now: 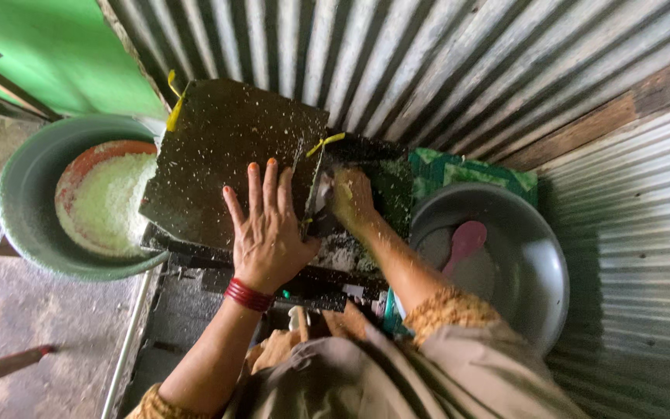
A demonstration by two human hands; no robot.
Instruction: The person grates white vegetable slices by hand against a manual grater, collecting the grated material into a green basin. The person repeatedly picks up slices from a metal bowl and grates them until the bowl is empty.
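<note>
Left hand (267, 233) flat, fingers spread, on tilted dark hopper (226, 155); right hand's (350, 198) grip unclear

Left hand (267, 233) lies flat, fingers spread; right hand (350, 200) curls.

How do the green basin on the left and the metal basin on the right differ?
The green basin is dull green; the metal basin is shiny grey steel. The green basin holds a smaller bowl of white grated flakes; the metal basin holds only a pink spoon. Both are round, wide and open, flanking the flake-speckled machine.
</note>
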